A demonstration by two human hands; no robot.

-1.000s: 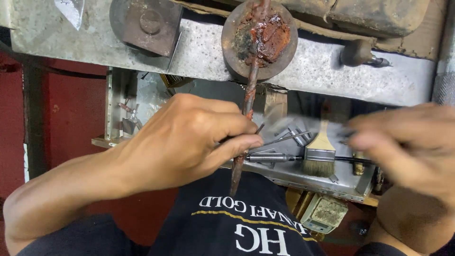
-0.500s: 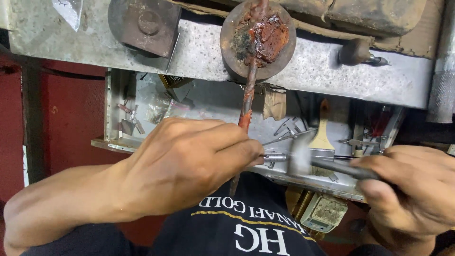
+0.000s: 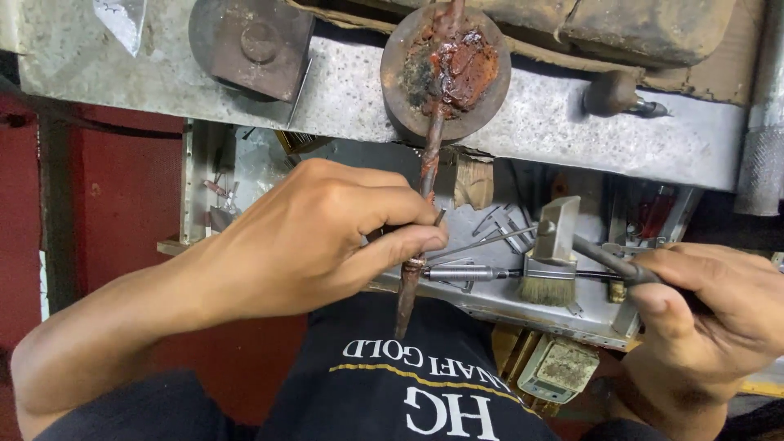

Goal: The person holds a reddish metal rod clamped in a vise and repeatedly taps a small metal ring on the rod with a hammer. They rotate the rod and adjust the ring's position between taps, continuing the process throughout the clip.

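Below the grey metal bench edge (image 3: 539, 122), the left hand (image 3: 318, 237) pinches a rusty rod (image 3: 426, 175) running near-vertical, while the right hand (image 3: 710, 306) grips a small steel hammer (image 3: 559, 229) just beside it, head raised.

There is little room in the middle of the frame. The left hand (image 3: 318, 237) fills the middle left, gripping a thin tool against the rusty rod (image 3: 423, 192) that runs down from the round block (image 3: 445, 69) at top centre. The right hand (image 3: 710, 306) fills the lower right, its small hammer (image 3: 559, 233) jutting toward the middle. Between them, the tray (image 3: 498, 298) is crowded with a brush (image 3: 549, 282) and metal bits. The red panel (image 3: 114, 196) at far left has open space.
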